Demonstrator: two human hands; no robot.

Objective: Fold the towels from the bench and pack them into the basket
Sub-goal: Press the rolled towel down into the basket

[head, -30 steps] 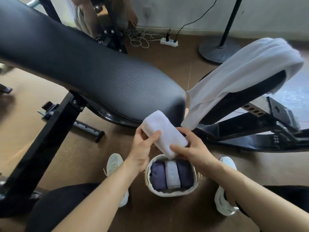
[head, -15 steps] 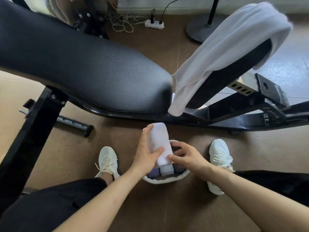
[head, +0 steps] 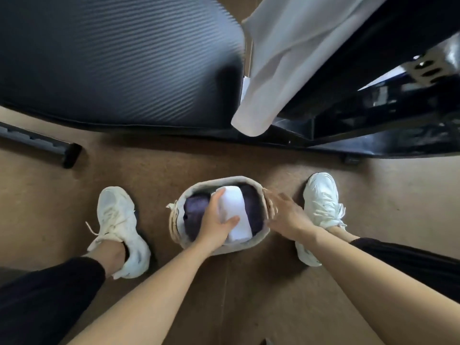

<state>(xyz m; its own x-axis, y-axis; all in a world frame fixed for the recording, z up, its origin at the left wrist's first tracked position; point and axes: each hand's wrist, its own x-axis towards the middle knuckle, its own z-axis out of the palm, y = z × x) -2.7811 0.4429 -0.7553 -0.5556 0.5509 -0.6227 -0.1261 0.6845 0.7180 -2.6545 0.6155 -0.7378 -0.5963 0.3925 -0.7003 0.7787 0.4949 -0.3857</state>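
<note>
A small woven basket (head: 246, 245) stands on the floor between my feet. Inside lie dark purple folded towels (head: 193, 205) and a folded white towel (head: 235, 212) on top in the middle. My left hand (head: 215, 224) grips the white towel, thumb across its near part, pressing it down into the basket. My right hand (head: 286, 216) rests with spread fingers against the basket's right rim, slightly blurred. A large white towel (head: 286, 63) hangs unfolded over the bench's tilted right pad (head: 373, 53).
The black ribbed bench seat (head: 119, 61) fills the upper left, its black frame (head: 373, 140) runs across behind the basket. A black bar (head: 42, 143) lies on the floor at left. My white shoes (head: 119, 225) (head: 322, 202) flank the basket on brown floor.
The folded white towel went down from in front of the bench into the basket. My right hand let go of it and moved to the basket's right rim. The view tilted downward.
</note>
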